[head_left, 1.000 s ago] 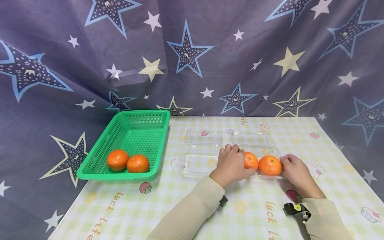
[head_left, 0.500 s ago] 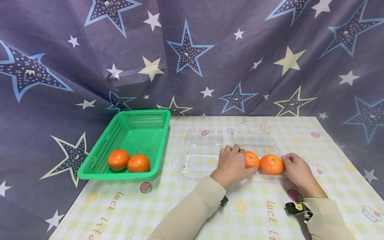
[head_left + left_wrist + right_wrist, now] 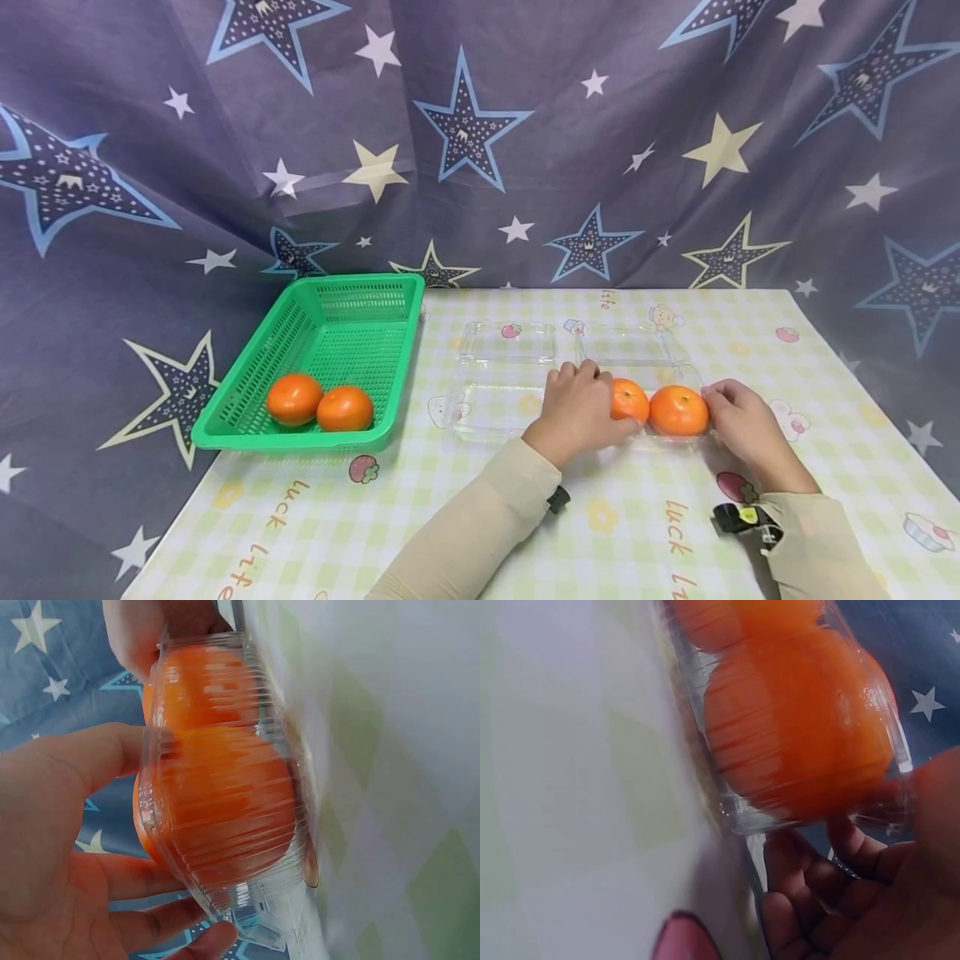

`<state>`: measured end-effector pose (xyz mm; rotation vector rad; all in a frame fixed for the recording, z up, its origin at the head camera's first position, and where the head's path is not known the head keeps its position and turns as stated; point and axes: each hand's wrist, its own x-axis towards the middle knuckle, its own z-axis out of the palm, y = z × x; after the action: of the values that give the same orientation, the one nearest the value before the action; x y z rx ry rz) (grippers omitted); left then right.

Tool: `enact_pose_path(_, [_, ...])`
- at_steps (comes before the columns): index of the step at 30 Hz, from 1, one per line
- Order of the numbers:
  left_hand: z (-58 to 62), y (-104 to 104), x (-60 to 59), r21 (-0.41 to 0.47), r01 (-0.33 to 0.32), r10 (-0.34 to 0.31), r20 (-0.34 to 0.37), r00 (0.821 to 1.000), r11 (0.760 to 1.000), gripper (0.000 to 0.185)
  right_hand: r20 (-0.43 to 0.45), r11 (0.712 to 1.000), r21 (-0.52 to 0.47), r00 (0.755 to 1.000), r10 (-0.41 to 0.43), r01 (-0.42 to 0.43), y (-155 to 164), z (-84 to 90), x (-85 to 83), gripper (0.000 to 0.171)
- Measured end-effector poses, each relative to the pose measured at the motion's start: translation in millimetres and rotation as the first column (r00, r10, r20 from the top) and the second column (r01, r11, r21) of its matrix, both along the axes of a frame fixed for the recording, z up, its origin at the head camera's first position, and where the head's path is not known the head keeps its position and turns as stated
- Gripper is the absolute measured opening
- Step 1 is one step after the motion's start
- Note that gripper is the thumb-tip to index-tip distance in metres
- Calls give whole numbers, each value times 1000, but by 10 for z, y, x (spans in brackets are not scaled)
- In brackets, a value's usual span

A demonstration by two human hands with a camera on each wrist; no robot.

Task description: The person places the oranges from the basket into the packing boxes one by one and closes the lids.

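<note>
Two oranges lie side by side in a clear plastic container, one [image 3: 628,402] at the left, partly hidden by my left hand, the other [image 3: 678,410] at the right. My left hand [image 3: 579,412] holds the left end of that clear plastic container [image 3: 225,855]. Its thumb lies at the near rim, and the other fingers reach round the end beside the left orange. Thumb and fingers of my right hand [image 3: 746,429] grip the container's right end, with curled fingers low at the corner in the right wrist view. The container's raised lid [image 3: 626,343] lies back, away from me.
A second clear container [image 3: 498,408], with its lid [image 3: 510,342] folded back, sits left of my left hand. At the left stands a green basket [image 3: 408,367] with two more oranges [image 3: 295,400] in it. A starred curtain [image 3: 495,242] hangs behind the checked tablecloth [image 3: 592,550].
Both hands keep almost the same place on the container. The right orange and the right hand sit a few pixels further right than one second ago.
</note>
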<state>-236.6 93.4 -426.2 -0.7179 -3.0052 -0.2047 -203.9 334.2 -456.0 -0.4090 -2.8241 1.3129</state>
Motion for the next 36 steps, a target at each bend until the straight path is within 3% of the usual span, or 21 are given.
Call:
enact_pose_path(6, [47,-41,-26,48,10,-11,13,1000,999,78,-3,1000,-7,1000,3,-4,8,0,-10,53])
enact_pose_path(9, [82,-86,-60,153,5,-9,22,1000,988,77,-36,1000,-4,999,10,-11,10,-17,-12,52])
enact_pose_path(11, [103,-116,-91,268,-16,-5,78,997,963,77,-54,1000,-16,999,3,-4,14,-24,-3,51])
enact_pose_path(14, [143,-146,-138,435,-76,-17,208,978,897,80,-65,999,-47,998,-13,10,36,-24,-2,51])
enact_pose_path(20, [292,-138,-285,604,-262,-31,431,902,753,86,-71,999,-36,997,-6,4,114,96,-135,61])
enact_pose_path(24, [339,-114,-418,642,-428,2,553,833,636,84,-47,998,13,997,60,-60,202,210,-256,64])
enact_pose_path(27, [336,-106,-503,650,-509,-20,627,779,564,81,-16,992,24,992,127,-126,290,269,-335,66])
enact_pose_path(31, [313,-100,-578,645,-575,-61,690,721,504,75,47,977,-86,979,197,-193,383,320,-451,65])
enact_pose_path(33, [302,-91,-599,643,-594,-74,706,705,483,73,88,964,-170,972,219,-202,412,342,-513,65])
enact_pose_path(36, [296,-74,-611,650,-609,-91,714,694,454,73,139,940,-273,959,248,-203,429,379,-593,63])
